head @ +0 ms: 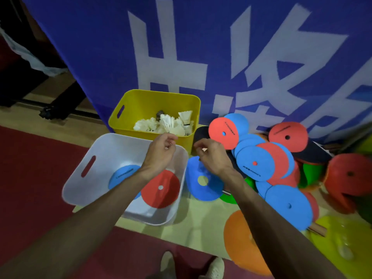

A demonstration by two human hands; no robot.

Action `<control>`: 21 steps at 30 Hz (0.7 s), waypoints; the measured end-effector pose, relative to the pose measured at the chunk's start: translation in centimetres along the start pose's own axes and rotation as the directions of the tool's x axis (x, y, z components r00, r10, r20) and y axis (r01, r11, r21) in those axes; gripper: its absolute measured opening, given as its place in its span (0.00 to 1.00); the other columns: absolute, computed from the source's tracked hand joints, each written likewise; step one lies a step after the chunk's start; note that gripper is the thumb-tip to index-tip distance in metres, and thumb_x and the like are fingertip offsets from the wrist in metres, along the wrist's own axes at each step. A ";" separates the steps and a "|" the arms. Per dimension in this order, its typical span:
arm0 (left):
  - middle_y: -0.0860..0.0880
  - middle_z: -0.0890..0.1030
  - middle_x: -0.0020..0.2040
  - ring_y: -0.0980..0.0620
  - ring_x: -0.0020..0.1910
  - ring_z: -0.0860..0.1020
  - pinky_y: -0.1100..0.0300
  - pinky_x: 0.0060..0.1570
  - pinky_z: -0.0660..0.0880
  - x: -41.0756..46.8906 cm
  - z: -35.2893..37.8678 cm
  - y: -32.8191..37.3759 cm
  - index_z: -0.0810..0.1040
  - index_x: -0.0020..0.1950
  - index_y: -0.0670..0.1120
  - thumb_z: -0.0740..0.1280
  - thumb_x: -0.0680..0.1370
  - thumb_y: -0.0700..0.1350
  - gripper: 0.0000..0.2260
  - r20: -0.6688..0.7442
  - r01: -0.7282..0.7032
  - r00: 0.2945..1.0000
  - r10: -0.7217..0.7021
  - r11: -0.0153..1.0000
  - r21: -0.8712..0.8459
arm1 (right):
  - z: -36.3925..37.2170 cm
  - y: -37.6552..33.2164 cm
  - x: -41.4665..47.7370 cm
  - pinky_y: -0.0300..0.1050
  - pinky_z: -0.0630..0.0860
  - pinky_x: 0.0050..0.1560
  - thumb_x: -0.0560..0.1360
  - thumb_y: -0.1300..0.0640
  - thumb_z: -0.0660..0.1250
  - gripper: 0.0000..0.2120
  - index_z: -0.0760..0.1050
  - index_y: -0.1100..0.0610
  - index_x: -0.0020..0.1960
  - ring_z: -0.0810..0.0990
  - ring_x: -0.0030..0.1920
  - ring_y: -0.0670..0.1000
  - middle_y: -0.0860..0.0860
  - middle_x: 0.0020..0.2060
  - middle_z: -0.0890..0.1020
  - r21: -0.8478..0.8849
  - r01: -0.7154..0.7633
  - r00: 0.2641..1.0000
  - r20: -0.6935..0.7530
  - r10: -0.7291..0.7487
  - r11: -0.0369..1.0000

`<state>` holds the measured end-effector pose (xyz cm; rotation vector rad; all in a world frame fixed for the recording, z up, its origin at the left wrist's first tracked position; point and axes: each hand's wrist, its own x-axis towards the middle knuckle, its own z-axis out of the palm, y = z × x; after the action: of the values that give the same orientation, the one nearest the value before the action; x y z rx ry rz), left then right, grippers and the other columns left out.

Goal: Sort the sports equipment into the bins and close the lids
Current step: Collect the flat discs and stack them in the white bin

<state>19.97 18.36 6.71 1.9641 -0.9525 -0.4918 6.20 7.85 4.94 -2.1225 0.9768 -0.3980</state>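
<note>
Both hands hang over the bins: left hand (161,153) above the white bin (76,178), right hand (212,156) just beside it over the blue cone (201,184). Fingers on both are curled in, and we cannot tell whether either pinches anything; there is a pale speck at the right fingertips, unclear. The white bin holds a blue disc (120,175) and a red disc (161,190). The yellow bin (145,101) behind it holds shuttlecocks (167,122). Most gear is unsorted in the disc pile (259,164) on the floor to the right. Risks, as we judge them: the discs overlap and lean on each other, so pulling one may slide the rest. Flat discs and cones share colours, so mis-sorting is easy. The red disc looks tilted against the bin wall and could stop a lid from seating. No lids are in view. Writing: the banner (100,47) has big white Chinese characters, cropped, which we cannot read whole. The discs carry a short dark print line near the hole, too blurred to read.
</note>
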 end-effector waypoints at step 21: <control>0.41 0.79 0.55 0.50 0.47 0.79 0.56 0.52 0.76 -2.6 26.7 5.6 0.75 0.55 0.44 0.62 0.79 0.38 0.06 0.428 0.474 0.811 -0.399 0.877 -0.080 | -13.5 26.3 -8.7 0.44 0.72 0.51 0.74 0.65 0.61 0.12 0.80 0.58 0.54 0.80 0.53 0.59 0.57 0.49 0.84 0.193 -0.507 0.816 -0.208 0.540 0.840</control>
<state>-1.35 4.18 -3.03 1.9456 -0.6474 -1.2452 -20.51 -3.60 -5.27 -1.6140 1.5891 -0.4416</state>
